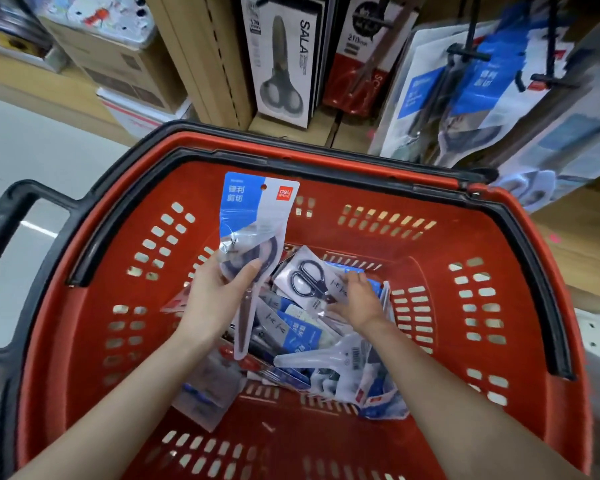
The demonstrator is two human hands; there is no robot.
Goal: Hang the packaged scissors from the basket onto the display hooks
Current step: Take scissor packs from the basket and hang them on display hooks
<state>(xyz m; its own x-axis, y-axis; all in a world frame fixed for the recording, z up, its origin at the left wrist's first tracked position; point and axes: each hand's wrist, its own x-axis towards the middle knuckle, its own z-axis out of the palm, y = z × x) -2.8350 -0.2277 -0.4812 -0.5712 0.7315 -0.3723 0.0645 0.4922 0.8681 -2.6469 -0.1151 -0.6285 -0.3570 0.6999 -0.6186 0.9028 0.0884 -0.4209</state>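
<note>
Red plastic basket (361,244) sits in front of a brown shelf (201,64), with pale floor (32,150) to its left. Inside the basket lies a heap (298,341) of scissors packs. The left hand (219,289) grips one pack (253,216) above the heap, thumb and fingers curled round it. The right hand (357,299) bends its fingers over a second pack (309,278) on top of the heap. Behind the basket, other packs (426,95) hang on hooks (468,55).

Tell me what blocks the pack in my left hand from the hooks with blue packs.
Nothing visible does. The pack in the left hand is raised over the pile, and the basket rim sits lower than the hooks. Those hooks hold packs, so their free room is hidden.
</note>
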